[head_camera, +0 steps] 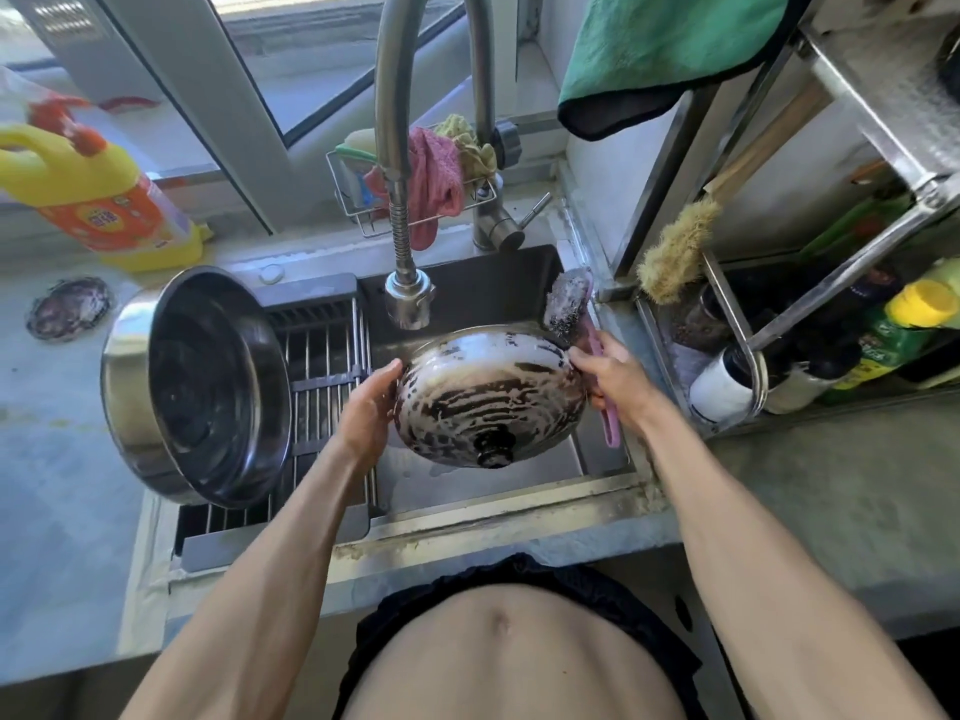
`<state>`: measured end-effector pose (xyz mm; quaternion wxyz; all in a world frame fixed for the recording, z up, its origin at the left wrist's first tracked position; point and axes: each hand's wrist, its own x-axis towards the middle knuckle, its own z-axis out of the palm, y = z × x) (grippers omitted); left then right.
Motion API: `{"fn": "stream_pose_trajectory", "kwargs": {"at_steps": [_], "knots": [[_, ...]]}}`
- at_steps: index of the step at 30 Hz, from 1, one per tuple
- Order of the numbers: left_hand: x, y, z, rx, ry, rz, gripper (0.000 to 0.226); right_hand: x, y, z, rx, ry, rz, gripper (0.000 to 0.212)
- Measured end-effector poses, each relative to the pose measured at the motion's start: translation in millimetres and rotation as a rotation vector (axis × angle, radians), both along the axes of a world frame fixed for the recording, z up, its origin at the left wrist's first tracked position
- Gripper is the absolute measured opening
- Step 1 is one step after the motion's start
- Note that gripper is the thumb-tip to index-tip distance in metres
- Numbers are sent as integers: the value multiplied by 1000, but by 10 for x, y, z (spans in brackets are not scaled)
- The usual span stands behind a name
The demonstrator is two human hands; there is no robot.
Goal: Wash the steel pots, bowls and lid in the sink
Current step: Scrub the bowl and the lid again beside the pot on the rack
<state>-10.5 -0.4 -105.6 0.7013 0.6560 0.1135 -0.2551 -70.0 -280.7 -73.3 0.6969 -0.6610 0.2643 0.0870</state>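
Observation:
A steel lid (488, 392) with a dark knob, streaked with soap foam, is held tilted over the sink (467, 491) under the faucet head (409, 298). My left hand (366, 407) holds the lid's left rim. My right hand (613, 379) grips a pink-handled scrub brush (569, 304), whose foamy bristle head stands above the lid's right rim. A large steel pot (197, 387) leans on its side on the drying rack (322, 366) at the sink's left.
A yellow detergent bottle (98, 194) stands on the counter at the back left. Cloths hang in a wire caddy (431, 179) behind the faucet. At the right, a steel rack (727, 324) holds bottles and a bristle brush (675, 246). A green towel (670, 49) hangs above.

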Motion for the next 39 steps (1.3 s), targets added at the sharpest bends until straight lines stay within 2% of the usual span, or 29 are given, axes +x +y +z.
{"fn": "stream_pose_trajectory", "kwargs": {"at_steps": [2,4,6,8,10,13,16,19,21,23,25,27,30,31,33,34,35,36,38,39], "knots": [[118,-15,90,216,-114,-129,41,23,19,-34,-157,-9,80,12],[184,-129,237,401,-241,-349,39,49,66,-100,-336,-2,142,24],[182,-339,369,536,-355,-557,42,87,171,-110,-423,-3,147,26],[149,-567,454,662,-464,-641,42,105,296,-113,-451,-31,152,27],[129,-722,444,751,-532,-635,38,111,358,-128,-468,-41,134,29],[101,-736,322,721,-500,-496,40,80,332,-54,-508,-67,-3,23],[74,-700,248,670,-387,-332,38,-50,198,127,-749,-144,-65,25],[66,-753,267,619,-318,-241,40,-195,327,370,-943,-193,127,36],[39,-818,295,653,-338,-302,35,-240,547,418,-1148,-183,348,39],[6,-829,301,649,-337,-222,38,-229,600,455,-1236,-144,426,40],[-10,-760,319,592,-331,-37,46,-174,414,497,-1208,-48,345,37],[-15,-677,296,562,-386,29,47,-143,322,550,-1198,26,292,34],[-5,-601,295,507,-409,23,51,-177,660,669,-1199,-99,447,34],[7,-549,259,459,-365,41,50,-206,713,671,-1184,-115,501,34],[17,-408,219,368,-278,103,47,-160,524,637,-1124,-38,448,31],[21,-339,197,308,-249,142,62,-149,381,602,-1091,36,380,28],[20,-293,200,285,-223,168,43,-149,274,575,-1085,96,334,26],[36,-251,168,264,-213,196,55,-169,266,564,-1089,118,326,25],[39,-279,185,284,-190,169,55,-202,466,624,-1088,31,383,30],[37,-276,197,302,-172,158,47,-211,591,659,-1074,-39,425,33]]}}
